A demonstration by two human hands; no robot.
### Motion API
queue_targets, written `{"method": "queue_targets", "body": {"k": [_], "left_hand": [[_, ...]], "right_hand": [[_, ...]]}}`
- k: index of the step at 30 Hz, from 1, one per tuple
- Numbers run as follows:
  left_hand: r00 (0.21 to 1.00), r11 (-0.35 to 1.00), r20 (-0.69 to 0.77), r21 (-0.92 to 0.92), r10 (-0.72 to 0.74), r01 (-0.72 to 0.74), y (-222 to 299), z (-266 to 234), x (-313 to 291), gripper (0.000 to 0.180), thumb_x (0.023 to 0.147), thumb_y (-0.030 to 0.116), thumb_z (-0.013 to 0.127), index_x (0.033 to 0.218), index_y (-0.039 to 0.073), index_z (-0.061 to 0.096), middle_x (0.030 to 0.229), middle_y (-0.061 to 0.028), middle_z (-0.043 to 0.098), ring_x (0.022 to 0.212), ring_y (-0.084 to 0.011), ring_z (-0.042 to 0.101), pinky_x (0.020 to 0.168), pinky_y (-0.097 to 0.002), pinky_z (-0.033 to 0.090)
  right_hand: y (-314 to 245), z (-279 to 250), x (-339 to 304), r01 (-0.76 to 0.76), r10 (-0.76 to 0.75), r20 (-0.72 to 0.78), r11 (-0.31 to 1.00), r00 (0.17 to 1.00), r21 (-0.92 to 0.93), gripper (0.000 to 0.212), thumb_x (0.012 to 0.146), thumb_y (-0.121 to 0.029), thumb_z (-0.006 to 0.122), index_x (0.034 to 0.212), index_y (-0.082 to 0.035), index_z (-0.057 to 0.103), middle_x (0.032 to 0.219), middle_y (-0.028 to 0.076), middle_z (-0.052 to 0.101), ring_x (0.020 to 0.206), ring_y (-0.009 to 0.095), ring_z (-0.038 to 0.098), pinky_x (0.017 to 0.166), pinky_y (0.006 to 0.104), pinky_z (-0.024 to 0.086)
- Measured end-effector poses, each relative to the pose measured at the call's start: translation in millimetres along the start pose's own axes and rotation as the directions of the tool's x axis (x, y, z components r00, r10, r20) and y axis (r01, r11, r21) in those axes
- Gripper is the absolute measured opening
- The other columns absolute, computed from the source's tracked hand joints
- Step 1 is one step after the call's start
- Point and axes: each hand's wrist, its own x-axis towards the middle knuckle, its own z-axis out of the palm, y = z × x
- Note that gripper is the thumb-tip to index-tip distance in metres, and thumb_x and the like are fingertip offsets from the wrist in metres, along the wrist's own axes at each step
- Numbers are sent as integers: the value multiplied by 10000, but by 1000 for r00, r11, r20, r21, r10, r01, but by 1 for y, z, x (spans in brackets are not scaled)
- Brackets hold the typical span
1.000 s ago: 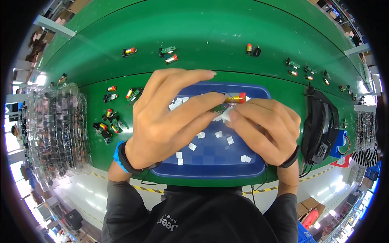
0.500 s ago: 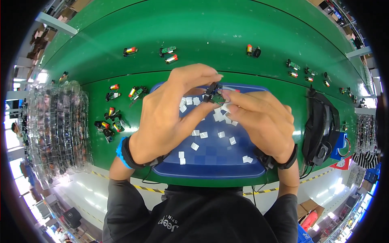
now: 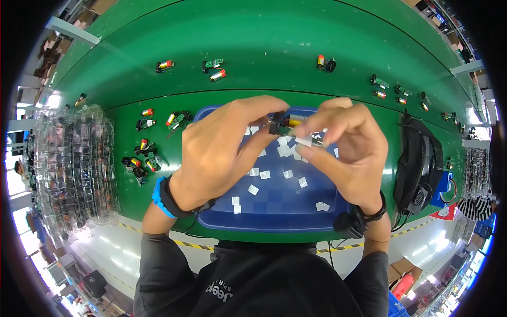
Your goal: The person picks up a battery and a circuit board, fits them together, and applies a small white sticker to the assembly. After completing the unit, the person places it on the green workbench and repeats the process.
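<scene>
Above a blue tray [image 3: 274,216], my left hand [image 3: 219,150] pinches the black end of a small circuit board assembly [image 3: 277,124]. A yellow-and-red cylindrical cell [image 3: 293,120] sits along the assembly's far side. My right hand [image 3: 351,150] is closed at the board's other end, thumb and fingers around a small white square piece [image 3: 303,140] that lies against the board. Whether the piece is stuck down cannot be seen. More white squares [image 3: 254,189] are scattered in the tray under my hands.
Similar board-and-cell assemblies lie on the green table [image 3: 253,63], such as one at the left [image 3: 146,124] and one at the far side [image 3: 213,64]. Stacked clear plastic trays [image 3: 76,169] stand at the left. A black bag [image 3: 420,164] lies at the right.
My right hand has lifted and turned, its fingers now more curled around the white piece. The assembly has tilted, so its yellow cell shows. My left hand keeps its pinch.
</scene>
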Motion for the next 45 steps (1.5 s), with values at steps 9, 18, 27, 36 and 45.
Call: {"method": "queue_targets", "body": {"k": [9,18,27,36,45], "left_hand": [[979,975,20,77,205,-206,-2,0,3,415,694,-128,750,1086,-33,653,1053,-148,721,891,-228,714,741,-317,604],[628,516,677,-407,-384,754,0,-18,15,234,978,190,623,1029,-38,641,941,-101,686,724,-167,650,595,-278,551],[670,279,692,-609,-271,742,-4,-8,15,347,1022,296,589,1059,-48,620,854,-72,655,598,-106,617,544,-235,513],[627,318,702,-541,-339,778,0,-8,20,310,989,257,644,1065,-43,614,812,-68,645,558,-94,609,524,-237,491],[655,366,702,-553,-281,749,-2,0,12,267,958,173,671,1119,-23,589,790,-40,596,569,-91,610,507,-231,494]], "right_hand": [[-8,2,-3,653,-511,444,364,736,-664,216,678,-1,758,873,-30,670,979,101,736,927,262,618,739,385,559],[-15,-4,-7,696,-533,481,336,696,-634,179,674,-18,758,836,-26,685,973,95,735,912,263,641,776,423,629],[-11,-12,2,610,-598,367,271,713,-744,202,671,-55,753,866,-33,708,982,102,718,916,260,654,777,400,629],[-10,-24,8,573,-450,425,266,785,-776,298,607,-86,732,894,-12,693,954,115,704,836,275,673,667,346,587],[-13,-20,2,549,-426,393,352,815,-758,345,611,-13,776,941,-10,676,971,134,717,822,297,694,673,345,587]]}}
